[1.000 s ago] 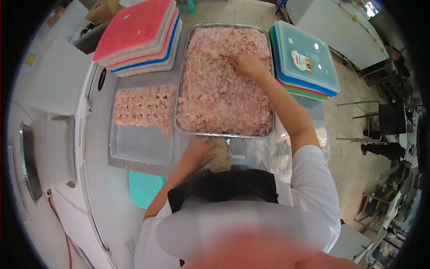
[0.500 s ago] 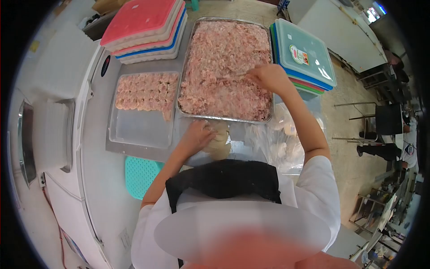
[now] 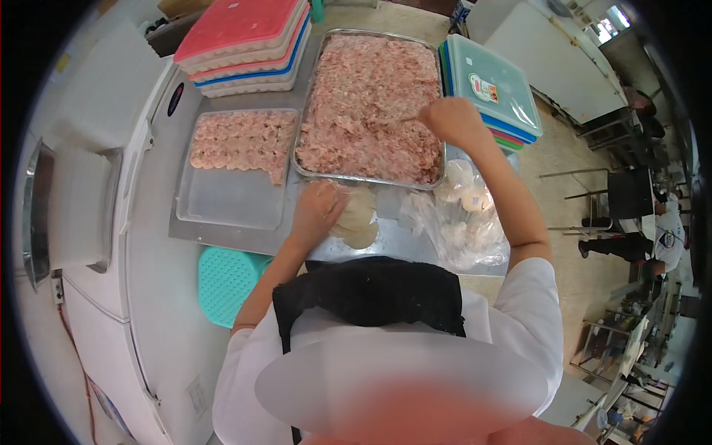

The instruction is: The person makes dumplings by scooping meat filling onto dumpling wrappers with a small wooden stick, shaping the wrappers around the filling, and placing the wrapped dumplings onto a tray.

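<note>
My left hand is closed, its fingers curled at a pale dough wrapper beside the loose round dough wrappers at the table's front. The palm side is hidden. My right hand grips a thin stick-like tool whose tip reaches into the ground meat. That meat fills a large metal tray. To the left, a clear plastic tray carries rows of filled dumplings in its far part. A plastic bag with more round wrappers lies under my right forearm.
Stacked lidded containers with a red top stand at the back left. Another stack with a pale green lid is at the right edge. A turquoise perforated stool is below the table. A person is far right.
My right hand has shifted slightly, with the tool's tip still at the meat. My left hand sits a little further left of the wrappers, exposing more of them. The camera view has shifted a little.
</note>
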The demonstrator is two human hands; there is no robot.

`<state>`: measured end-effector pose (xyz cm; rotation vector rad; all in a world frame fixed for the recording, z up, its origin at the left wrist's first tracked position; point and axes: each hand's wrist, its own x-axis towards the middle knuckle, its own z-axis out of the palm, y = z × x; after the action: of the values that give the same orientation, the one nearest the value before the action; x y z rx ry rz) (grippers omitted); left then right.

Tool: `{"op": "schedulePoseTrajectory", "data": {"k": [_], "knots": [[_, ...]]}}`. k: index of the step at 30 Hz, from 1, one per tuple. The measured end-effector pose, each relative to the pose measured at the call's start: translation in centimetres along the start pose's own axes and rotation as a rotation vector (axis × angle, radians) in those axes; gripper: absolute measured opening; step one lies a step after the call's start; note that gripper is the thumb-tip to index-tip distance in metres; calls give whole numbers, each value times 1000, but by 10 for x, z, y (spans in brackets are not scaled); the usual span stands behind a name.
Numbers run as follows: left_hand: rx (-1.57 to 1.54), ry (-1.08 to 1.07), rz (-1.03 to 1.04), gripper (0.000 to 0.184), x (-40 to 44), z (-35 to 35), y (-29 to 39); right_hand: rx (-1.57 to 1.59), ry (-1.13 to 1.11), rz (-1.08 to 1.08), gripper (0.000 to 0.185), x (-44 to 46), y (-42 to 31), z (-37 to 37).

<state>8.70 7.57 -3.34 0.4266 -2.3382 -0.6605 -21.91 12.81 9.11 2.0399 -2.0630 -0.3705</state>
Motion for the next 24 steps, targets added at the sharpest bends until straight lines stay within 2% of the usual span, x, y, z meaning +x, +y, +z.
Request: {"op": "schedulePoseTrajectory", "data": {"k": [2, 5, 8, 11, 14, 17, 20, 24], "knots": [[-30, -53, -16, 10, -1, 1, 2, -86, 73, 41, 16, 10, 15, -1], [-55, -57, -39, 10, -3, 9, 1, -49, 214, 27, 14, 28, 0, 42], [43, 22, 218, 12, -9, 29, -17, -21, 270, 40, 14, 31, -25, 48], [-373, -121, -361, 12, 8, 13, 9, 139, 194, 209, 15, 19, -39, 71], [-543, -179, -526, 20, 18, 11, 10, 196, 182, 265, 15, 6, -46, 88], [-994, -45, -600, 26, 14, 32, -14, 204, 185, 257, 15, -6, -39, 87], [-964, -18, -694, 28, 14, 23, -10, 165, 110, 254, 14, -26, -10, 47], [-938, -109, -581, 32, 11, 23, -14, 140, 38, 270, 13, -31, 0, 54]]}}
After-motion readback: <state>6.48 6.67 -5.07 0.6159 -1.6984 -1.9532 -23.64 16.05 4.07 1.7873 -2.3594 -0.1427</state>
